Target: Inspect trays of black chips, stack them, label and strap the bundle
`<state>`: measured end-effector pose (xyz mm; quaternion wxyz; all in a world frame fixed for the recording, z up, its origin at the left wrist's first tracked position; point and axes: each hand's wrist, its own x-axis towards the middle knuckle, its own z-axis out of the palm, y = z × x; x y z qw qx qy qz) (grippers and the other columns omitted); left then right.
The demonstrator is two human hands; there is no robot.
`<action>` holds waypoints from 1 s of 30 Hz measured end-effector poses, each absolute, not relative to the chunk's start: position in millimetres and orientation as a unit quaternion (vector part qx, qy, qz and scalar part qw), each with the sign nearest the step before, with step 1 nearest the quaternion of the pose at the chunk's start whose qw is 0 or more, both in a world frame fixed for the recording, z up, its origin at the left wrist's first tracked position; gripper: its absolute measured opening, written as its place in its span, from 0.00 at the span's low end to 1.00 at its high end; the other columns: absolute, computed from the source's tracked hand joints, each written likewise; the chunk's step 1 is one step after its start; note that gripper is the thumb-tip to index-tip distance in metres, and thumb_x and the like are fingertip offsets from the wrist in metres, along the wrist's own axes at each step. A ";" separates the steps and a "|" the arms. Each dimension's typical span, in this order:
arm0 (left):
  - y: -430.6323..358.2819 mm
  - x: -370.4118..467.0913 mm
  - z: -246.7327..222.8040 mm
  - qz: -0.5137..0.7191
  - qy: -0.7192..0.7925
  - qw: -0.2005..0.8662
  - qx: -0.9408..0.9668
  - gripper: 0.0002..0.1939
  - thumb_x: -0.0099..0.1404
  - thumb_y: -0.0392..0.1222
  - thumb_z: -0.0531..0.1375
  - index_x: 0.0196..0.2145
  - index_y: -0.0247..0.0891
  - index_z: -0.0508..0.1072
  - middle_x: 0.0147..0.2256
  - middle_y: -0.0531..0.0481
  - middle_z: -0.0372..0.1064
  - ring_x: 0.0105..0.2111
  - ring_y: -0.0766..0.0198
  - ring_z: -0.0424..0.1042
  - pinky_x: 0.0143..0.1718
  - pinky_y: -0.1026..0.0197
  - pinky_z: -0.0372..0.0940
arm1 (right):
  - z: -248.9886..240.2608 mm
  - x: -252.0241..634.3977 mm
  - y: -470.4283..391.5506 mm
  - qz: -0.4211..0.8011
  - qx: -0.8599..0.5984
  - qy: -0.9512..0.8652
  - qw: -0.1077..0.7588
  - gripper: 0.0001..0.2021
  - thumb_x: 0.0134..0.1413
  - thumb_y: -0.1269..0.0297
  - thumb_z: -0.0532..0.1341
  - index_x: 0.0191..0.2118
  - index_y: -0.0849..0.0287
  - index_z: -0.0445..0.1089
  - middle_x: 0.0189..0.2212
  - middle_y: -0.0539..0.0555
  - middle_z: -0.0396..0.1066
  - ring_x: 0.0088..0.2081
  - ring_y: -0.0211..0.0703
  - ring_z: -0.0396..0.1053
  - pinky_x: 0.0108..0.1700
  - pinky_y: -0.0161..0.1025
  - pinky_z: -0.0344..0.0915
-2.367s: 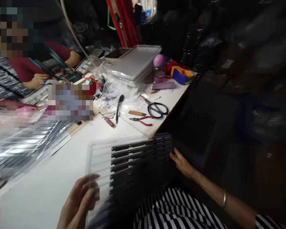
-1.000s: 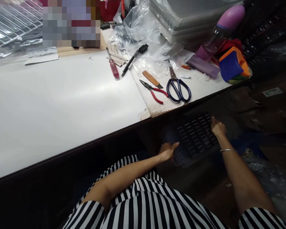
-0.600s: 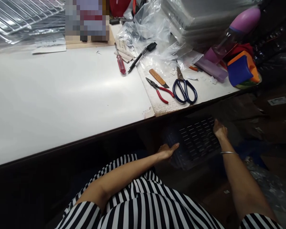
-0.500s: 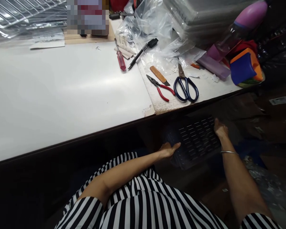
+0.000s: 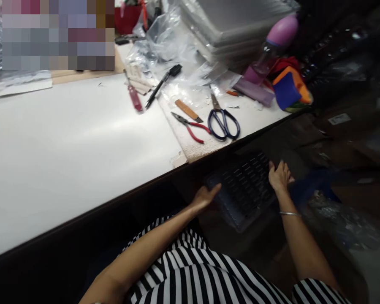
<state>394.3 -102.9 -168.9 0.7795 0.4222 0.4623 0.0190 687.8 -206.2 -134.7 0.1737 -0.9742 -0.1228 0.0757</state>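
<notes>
Below the table's front edge, in the dark, is a plastic tray (image 5: pixel 245 181) with rows of narrow slots and a clear bluish side. My left hand (image 5: pixel 205 197) grips its left edge, thumb on top and the other fingers hidden beneath. At the opposite edge is my right hand (image 5: pixel 280 176), its thumb close to the rim and its fingers apart, outside the tray. Whether that thumb still touches the rim is hard to see. The tray's underside is hidden.
On the white table (image 5: pixel 82 147) lie red-handled pliers (image 5: pixel 193 128), scissors (image 5: pixel 223 122), a cutter (image 5: pixel 189 111), a screwdriver (image 5: pixel 134 97) and a black pen (image 5: pixel 163 86). Clear bags (image 5: pixel 167 38) and stacked clear containers (image 5: pixel 234 25) stand behind. Plastic wrapping (image 5: pixel 335 215) lies at lower right.
The view has swung right, so the table things appear farther left. My right hand's fingers have come away from the tray's edge and spread; my left hand keeps its hold.
</notes>
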 end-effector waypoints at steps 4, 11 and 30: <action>-57.4 423.9 -160.1 0.029 0.387 0.752 0.533 0.25 0.51 0.57 0.64 0.40 0.36 0.74 0.43 0.41 0.73 0.57 0.46 0.59 0.59 0.51 0.52 | -148.4 621.4 -256.5 0.089 -0.938 0.020 0.336 0.47 0.48 0.42 0.56 0.67 0.60 0.36 0.67 0.60 0.34 0.66 0.58 0.34 0.64 0.57 0.37; -38.5 501.1 -164.2 0.021 0.248 0.742 0.622 0.31 0.46 0.50 0.68 0.48 0.39 0.70 0.51 0.44 0.68 0.59 0.50 0.57 0.61 0.52 0.49 | -168.9 542.2 -270.3 0.268 -0.730 0.157 0.608 0.30 0.46 0.39 0.57 0.49 0.55 0.69 0.47 0.54 0.72 0.50 0.51 0.69 0.51 0.51 0.68; -25.7 507.8 -173.3 0.007 0.213 0.754 0.621 0.31 0.45 0.51 0.69 0.48 0.42 0.71 0.49 0.47 0.70 0.55 0.50 0.63 0.61 0.51 0.49 | -160.2 538.4 -268.8 0.314 -0.651 0.210 0.658 0.28 0.48 0.43 0.60 0.54 0.49 0.65 0.53 0.46 0.67 0.56 0.46 0.62 0.56 0.46 0.65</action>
